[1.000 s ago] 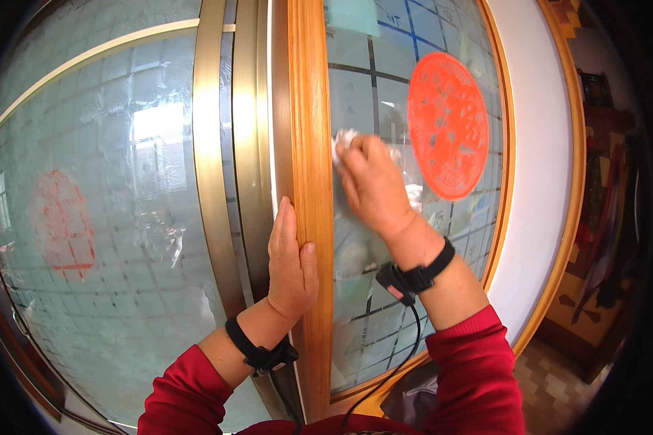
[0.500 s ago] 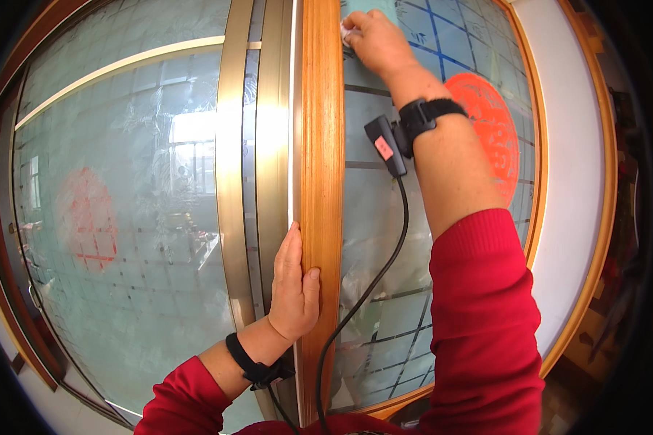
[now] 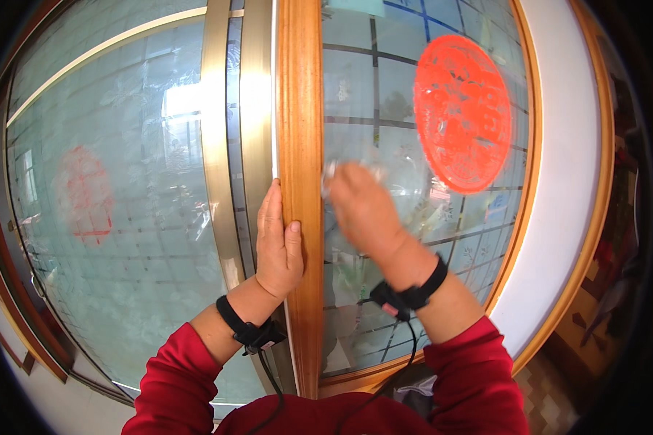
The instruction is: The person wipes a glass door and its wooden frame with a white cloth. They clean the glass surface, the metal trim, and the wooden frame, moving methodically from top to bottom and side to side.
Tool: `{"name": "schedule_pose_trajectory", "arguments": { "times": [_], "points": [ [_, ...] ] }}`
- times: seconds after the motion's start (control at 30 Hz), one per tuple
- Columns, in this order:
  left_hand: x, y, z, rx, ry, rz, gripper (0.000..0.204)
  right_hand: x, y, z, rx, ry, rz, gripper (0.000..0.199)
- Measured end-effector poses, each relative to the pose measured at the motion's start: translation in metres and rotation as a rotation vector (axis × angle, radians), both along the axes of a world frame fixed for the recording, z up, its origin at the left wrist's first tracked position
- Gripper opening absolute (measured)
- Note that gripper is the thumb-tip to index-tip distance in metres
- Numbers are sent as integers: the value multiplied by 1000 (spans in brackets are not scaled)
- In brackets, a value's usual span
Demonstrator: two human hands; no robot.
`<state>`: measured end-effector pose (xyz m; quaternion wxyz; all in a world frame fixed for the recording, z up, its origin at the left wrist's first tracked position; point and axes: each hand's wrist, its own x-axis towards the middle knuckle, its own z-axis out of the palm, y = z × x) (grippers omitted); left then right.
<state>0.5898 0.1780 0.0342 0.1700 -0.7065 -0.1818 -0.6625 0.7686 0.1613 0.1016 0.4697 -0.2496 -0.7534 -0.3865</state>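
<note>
My left hand [image 3: 278, 243] lies flat against the edge of the wooden door frame [image 3: 300, 130], fingers together pointing up and thumb apart. Over the patterned glass pane [image 3: 348, 87] on the right, my right hand [image 3: 363, 206] is closed and smeared by motion, close beside that frame. A bit of crumpled white cloth or tissue [image 3: 330, 174] shows at its fingertips, against the glass; most of it is hidden by the fingers. Above and to the right of this hand, a red round paper decoration [image 3: 463, 112] is stuck on the pane.
Left of the wooden frame stand gold metal door uprights [image 3: 255, 94] and a frosted glass door [image 3: 145, 239] with a faded red round mark [image 3: 85, 196]. Black straps with small devices and cables are on both wrists. A white wall strip [image 3: 569, 145] borders the right side.
My right hand has come down the pane along the wooden frame, from near the top to about mid-height, still gripping the white cloth. The view has shifted slightly; my left hand stays on the frame.
</note>
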Motion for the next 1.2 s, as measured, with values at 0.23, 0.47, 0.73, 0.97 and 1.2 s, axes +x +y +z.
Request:
{"name": "schedule_pose_trajectory", "arguments": {
  "times": [0.23, 0.47, 0.73, 0.97, 1.2],
  "points": [
    [1, -3, 0, -40, 53, 80, 79, 22, -19, -97, -134, -209, 57, 30],
    [-2, -2, 1, -19, 77, 105, 80, 83, 18, 53, 263, 31, -103, 26],
    [-3, -3, 0, 7, 76, 112, 82, 133, 34, 208, 171, 417, -179, 21],
    [-3, -2, -1, 6, 65, 82, 81, 179, 25, 274, 33, 1013, 176, 25],
    [-4, -2, -1, 19, 85, 102, 83, 123, 51, 224, 283, 323, -146, 21]
  ]
}}
